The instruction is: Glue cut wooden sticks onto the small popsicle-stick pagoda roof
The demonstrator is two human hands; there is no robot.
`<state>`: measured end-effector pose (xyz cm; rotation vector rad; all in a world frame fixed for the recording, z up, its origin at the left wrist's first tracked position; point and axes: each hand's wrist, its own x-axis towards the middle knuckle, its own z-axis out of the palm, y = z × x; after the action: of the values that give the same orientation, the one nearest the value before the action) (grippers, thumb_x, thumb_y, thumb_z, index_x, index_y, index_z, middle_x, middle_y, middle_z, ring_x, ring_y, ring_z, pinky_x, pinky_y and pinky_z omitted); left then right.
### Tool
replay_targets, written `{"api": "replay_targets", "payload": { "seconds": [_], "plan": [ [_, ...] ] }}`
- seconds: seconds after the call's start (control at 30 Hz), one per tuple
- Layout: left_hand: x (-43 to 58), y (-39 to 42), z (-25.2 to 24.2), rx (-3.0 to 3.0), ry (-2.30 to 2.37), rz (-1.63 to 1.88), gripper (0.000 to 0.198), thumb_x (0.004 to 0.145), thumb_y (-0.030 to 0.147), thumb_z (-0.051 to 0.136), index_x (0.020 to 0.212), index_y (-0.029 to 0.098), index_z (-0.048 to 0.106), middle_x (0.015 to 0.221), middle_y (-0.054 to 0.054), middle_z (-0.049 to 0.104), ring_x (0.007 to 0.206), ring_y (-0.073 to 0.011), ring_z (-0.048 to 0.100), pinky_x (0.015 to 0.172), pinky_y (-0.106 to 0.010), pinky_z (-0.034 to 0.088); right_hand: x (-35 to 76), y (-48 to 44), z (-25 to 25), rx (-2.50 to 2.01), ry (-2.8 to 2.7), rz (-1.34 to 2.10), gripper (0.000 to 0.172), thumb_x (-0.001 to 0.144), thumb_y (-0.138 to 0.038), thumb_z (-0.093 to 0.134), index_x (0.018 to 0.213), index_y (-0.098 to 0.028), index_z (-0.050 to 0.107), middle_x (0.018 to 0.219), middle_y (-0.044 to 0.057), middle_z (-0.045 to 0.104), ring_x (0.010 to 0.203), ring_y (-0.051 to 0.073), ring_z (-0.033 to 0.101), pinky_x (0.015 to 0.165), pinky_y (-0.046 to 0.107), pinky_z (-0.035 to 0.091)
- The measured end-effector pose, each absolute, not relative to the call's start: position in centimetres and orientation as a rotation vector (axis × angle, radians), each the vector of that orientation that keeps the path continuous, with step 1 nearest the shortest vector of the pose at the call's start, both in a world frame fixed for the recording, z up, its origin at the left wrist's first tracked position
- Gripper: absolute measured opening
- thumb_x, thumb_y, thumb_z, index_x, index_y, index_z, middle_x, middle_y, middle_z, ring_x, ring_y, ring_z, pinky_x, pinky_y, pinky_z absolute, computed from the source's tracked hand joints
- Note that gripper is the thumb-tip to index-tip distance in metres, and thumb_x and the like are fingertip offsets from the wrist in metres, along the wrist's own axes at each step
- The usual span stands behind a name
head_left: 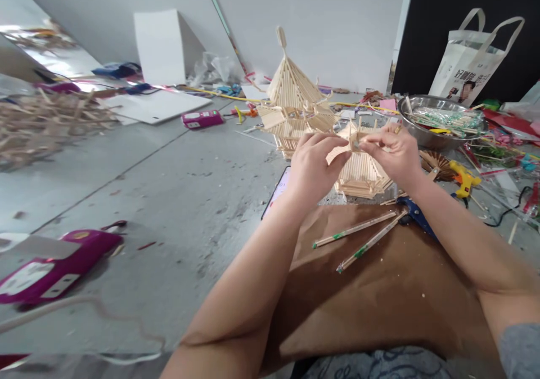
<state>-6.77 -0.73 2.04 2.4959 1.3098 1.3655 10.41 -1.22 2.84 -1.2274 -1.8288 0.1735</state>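
Stick roof model point(360, 174), pale, ribbed, pinched by left hand point(312, 162) and right hand point(394, 151).

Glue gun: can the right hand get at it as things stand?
Probably yes: the glue gun lies uncovered just beyond the right hand, though that hand pinches the model.

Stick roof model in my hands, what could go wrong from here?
The left hand and right hand pinch a small wooden piece at the top of the stick roof model; pressing hard might crack its thin sticks. The taller stick tower stands close behind, so a slipped hand could knock it. The yellow glue gun lies by the right forearm and might get bumped.
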Motion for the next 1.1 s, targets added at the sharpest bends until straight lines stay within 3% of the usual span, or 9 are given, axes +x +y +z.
{"api": "replay_targets", "payload": {
  "seconds": [0.17,0.37,0.47,0.57,0.67,0.83,0.9,1.0,1.1],
  "plan": [
    [-3.8,-4.1,2.1,2.307,1.022,1.075,0.023,0.082,0.024,0.049,0.096,0.016,0.066,0.076,-0.002,0.068,0.064,-0.0102,0.058,0.061,-0.020,0.046,11.9,-5.8,1.3,-1.091,-1.678,0.555,0.024,0.076,-0.044,0.057,0.076,-0.022,0.067,0.073,-0.001,0.067,0.068,0.013,0.058,0.067,0.029,0.047],
    [-1.0,-5.6,1.6,2.219,0.866,0.877,0.027,0.080,0.017,0.048,0.102,0.018,0.064,0.087,-0.002,0.069,0.076,-0.0127,0.061,0.069,-0.021,0.046,14.2,-8.0,0.1,-1.105,-1.632,0.558,0.024,0.072,-0.046,0.061,0.070,-0.022,0.068,0.069,0.001,0.067,0.067,0.015,0.059,0.066,0.031,0.047],
    [0.0,-5.8,0.9,2.212,0.881,0.832,0.033,0.079,0.016,0.048,0.110,0.017,0.060,0.082,-0.002,0.068,0.071,-0.0121,0.059,0.066,-0.021,0.044,16.6,-8.1,-0.4,-1.205,-1.638,0.598,0.031,0.074,-0.050,0.058,0.077,-0.021,0.068,0.077,0.003,0.068,0.065,0.015,0.059,0.063,0.030,0.047],
    [0.6,-5.8,-0.6,2.186,0.917,0.710,0.024,0.079,0.017,0.048,0.095,0.015,0.065,0.066,0.001,0.062,0.063,-0.0113,0.055,0.058,-0.020,0.040,21.4,-7.4,-1.8,-1.535,-1.458,0.388,0.042,0.078,-0.055,0.047,0.090,-0.019,0.066,0.083,0.007,0.068,0.065,0.016,0.060,0.063,0.030,0.046],
    [0.9,-5.8,-2.6,2.040,0.945,0.629,0.017,0.078,0.020,0.048,0.074,0.015,0.063,0.052,0.003,0.053,0.052,-0.0096,0.049,0.051,-0.020,0.037,27.2,-6.1,-4.0,-2.059,-1.217,-0.060,0.038,0.080,-0.049,0.046,0.086,-0.018,0.065,0.088,0.013,0.068,0.083,0.024,0.061,0.071,0.034,0.044],
    [1.0,-6.2,-4.3,1.762,0.955,0.592,0.018,0.078,0.030,0.051,0.069,0.015,0.056,0.049,0.004,0.050,0.043,-0.0069,0.041,0.045,-0.019,0.032,32.9,-4.7,-7.3,-2.530,-1.028,0.067,0.042,0.075,-0.055,0.049,0.078,-0.016,0.065,0.083,0.021,0.065,0.081,0.031,0.061,0.063,0.038,0.041],
    [1.0,-6.3,-4.6,1.736,0.948,0.594,0.021,0.078,0.032,0.052,0.069,0.015,0.056,0.049,0.004,0.050,0.042,-0.0060,0.038,0.043,-0.018,0.029,33.5,-4.3,-7.9,-2.538,-1.010,0.123,0.037,0.069,-0.054,0.056,0.068,-0.018,0.062,0.078,0.019,0.065,0.080,0.031,0.061,0.060,0.038,0.040],
    [0.9,-6.3,-5.1,1.729,0.950,0.675,0.021,0.076,0.035,0.055,0.072,0.015,0.060,0.051,0.004,0.050,0.044,-0.0063,0.039,0.044,-0.018,0.030,33.5,-3.8,-8.1,-2.359,-0.799,0.259,0.024,0.055,-0.036,0.071,0.055,-0.020,0.054,0.063,0.010,0.059,0.073,0.028,0.060,0.056,0.034,0.040],
    [0.7,-6.0,-6.0,1.689,0.980,0.783,0.021,0.073,0.036,0.059,0.072,0.015,0.062,0.054,0.004,0.051,0.047,-0.0068,0.043,0.046,-0.018,0.032,32.8,-3.6,-7.7,-2.139,-0.596,0.411,0.018,0.056,-0.024,0.068,0.057,-0.020,0.050,0.053,0.000,0.051,0.058,0.018,0.056,0.048,0.028,0.040]
  ]
}}
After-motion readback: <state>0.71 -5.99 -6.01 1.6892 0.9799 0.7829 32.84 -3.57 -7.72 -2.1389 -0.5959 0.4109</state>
